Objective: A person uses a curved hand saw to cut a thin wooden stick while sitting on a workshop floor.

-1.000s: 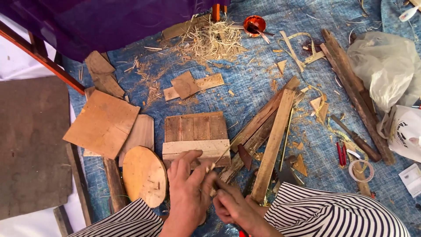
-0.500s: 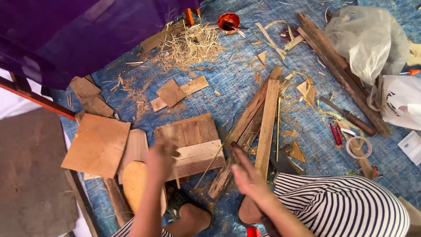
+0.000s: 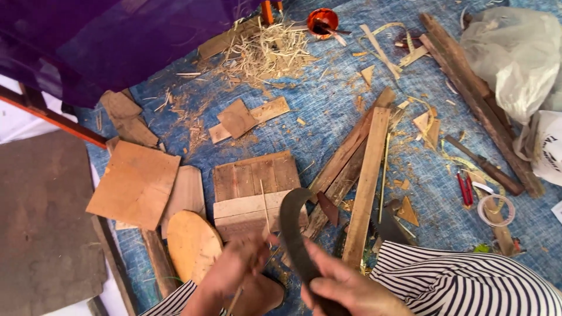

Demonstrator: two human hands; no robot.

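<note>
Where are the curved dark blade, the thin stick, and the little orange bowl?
Curved dark blade (image 3: 291, 228), head view, middle of the blade's curve.
Thin stick (image 3: 264, 206), head view, upper shaft above the left hand (image 3: 234, 272).
Orange bowl (image 3: 322, 22), head view, on its rim.

Dull dark metal on the curved blade (image 3: 293, 234) in the right hand (image 3: 345, 289), matt and unpolished. At nine o'clock of it, the left hand (image 3: 234, 272) pinches a thin pale wooden sliver (image 3: 264, 206). Rough bare-wood slatted board (image 3: 257, 190) on coarse blue woven tarp (image 3: 328, 111); glossy white plastic bag (image 3: 515, 52) at two o'clock.
</note>
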